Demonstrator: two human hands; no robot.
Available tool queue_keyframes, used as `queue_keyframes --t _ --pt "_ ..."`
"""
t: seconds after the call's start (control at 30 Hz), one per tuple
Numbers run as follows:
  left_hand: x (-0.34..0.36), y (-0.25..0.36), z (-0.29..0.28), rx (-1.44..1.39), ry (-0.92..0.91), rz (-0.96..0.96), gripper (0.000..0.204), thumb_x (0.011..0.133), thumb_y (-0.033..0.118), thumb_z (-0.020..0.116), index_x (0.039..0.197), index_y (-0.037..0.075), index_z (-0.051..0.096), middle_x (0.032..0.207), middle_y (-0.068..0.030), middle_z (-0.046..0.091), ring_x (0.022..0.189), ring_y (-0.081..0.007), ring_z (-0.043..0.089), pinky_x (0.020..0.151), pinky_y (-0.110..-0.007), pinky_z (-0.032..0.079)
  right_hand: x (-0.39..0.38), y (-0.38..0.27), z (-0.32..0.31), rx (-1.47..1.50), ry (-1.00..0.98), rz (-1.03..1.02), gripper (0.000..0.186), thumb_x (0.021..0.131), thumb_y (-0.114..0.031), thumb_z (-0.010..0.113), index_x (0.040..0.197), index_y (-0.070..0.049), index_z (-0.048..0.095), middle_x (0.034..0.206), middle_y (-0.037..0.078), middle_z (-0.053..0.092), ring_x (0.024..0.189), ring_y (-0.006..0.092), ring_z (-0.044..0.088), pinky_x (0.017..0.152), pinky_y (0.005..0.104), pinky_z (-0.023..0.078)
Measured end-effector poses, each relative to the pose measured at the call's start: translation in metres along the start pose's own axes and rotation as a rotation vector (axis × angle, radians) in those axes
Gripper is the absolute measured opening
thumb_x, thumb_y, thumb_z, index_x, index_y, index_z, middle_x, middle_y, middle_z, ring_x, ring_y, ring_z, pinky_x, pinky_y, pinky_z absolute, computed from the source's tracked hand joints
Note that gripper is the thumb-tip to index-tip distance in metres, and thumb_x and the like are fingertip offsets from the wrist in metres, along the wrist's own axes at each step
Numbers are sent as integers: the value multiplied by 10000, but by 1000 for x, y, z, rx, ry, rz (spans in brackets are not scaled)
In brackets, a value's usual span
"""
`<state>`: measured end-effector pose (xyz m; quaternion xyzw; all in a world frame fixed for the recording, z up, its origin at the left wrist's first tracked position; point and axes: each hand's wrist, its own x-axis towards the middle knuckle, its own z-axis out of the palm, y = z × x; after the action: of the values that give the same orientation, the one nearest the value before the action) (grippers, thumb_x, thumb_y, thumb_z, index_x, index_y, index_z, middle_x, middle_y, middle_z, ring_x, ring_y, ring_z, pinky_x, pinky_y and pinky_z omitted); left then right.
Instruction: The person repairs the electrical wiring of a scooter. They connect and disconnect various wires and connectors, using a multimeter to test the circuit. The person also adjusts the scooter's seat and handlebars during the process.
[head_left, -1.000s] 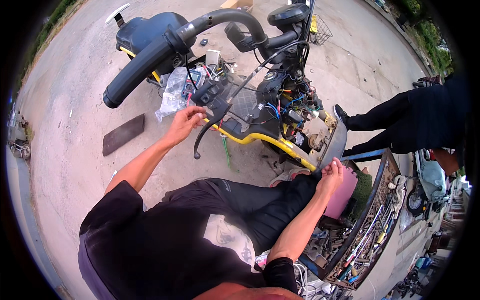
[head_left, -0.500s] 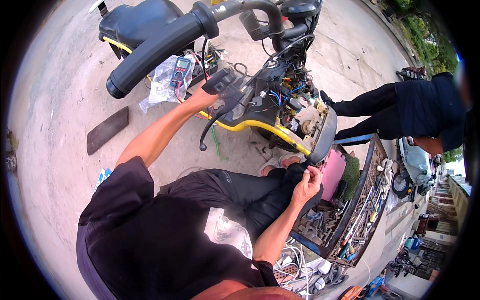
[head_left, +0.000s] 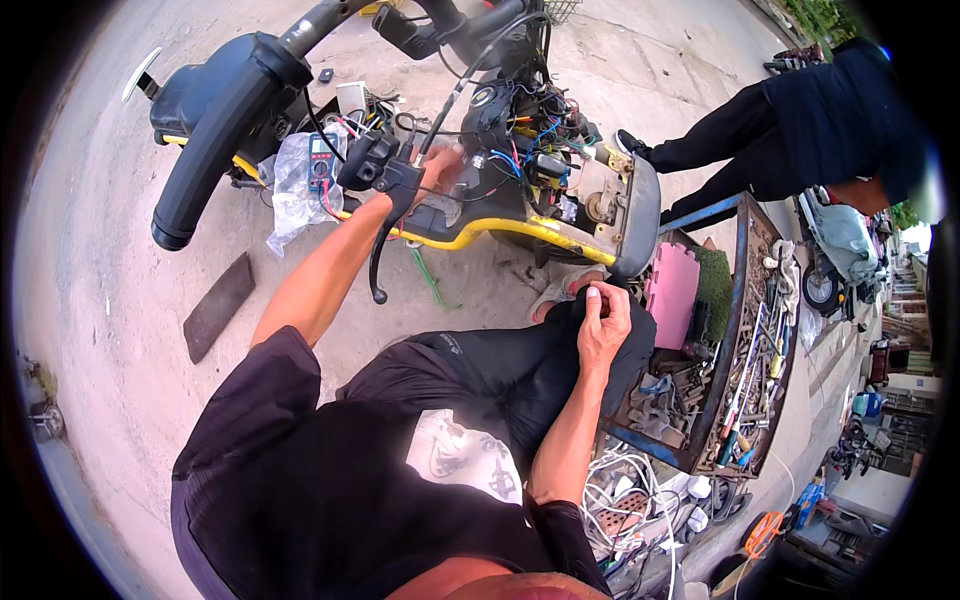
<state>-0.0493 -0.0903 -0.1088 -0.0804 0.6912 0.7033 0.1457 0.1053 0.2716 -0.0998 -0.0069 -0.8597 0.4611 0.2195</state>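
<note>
My left hand [head_left: 440, 172] reaches past the black brake lever [head_left: 382, 240] toward the opened front of a yellow-framed electric scooter [head_left: 490, 232]. Its fingers are smeared by motion and partly covered by the lever mount, so what they touch is unclear. Bundles of coloured wires [head_left: 530, 140] hang out of the body just to the right of it. Over my bent knee, my right hand [head_left: 605, 322] has its fingers curled and pinched together; anything in them is too small to make out. A multimeter [head_left: 322, 162] lies on a clear plastic bag [head_left: 292, 195] left of the scooter.
The handlebar grip [head_left: 215, 150] juts out above my left arm. A metal tool cart [head_left: 718, 370] full of tools stands right of my knee, with white cables [head_left: 625, 495] below. A person in dark clothes [head_left: 745, 125] stands beyond it. A dark flat board [head_left: 220, 307] lies at left.
My left hand has moved from beside the handlebar controls farther in toward the wiring. My right hand stays pinched by my knee. The view has shifted, so the handlebar sits farther left and higher.
</note>
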Motion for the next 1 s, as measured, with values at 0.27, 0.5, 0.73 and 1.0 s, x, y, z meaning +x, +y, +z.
queue_keyframes --t 0.27,0.5,0.73,1.0 --pt "-41 28 14 -11 -186 93 379 1022 442 736 841 119 658 725 46 587 597 -42 460 542 -233 353 2 -1 -3 -41 -19 71 83 963 -79 738 1044 -62 728 955 90 673 764 261 684 710 369 551" --pt "-30 35 14 210 -58 196 416 981 379 785 700 153 578 651 75 501 568 -33 364 531 -255 236 2 2 -9 3 34 41 73 946 -94 730 1016 -72 726 962 82 672 829 303 717 725 408 576" --pt "-38 51 18 412 -15 299 493 997 222 783 629 127 468 607 79 430 564 -33 322 531 -272 219 -1 4 -19 10 78 19 60 931 -91 730 977 -56 713 960 85 650 853 315 697 750 426 575" --pt "-33 33 -17 259 -34 271 403 1095 420 612 789 164 555 587 89 370 501 -48 314 500 -266 209 -3 17 -25 120 121 8 90 922 -57 726 1009 -47 707 968 97 629 850 320 681 744 415 558"
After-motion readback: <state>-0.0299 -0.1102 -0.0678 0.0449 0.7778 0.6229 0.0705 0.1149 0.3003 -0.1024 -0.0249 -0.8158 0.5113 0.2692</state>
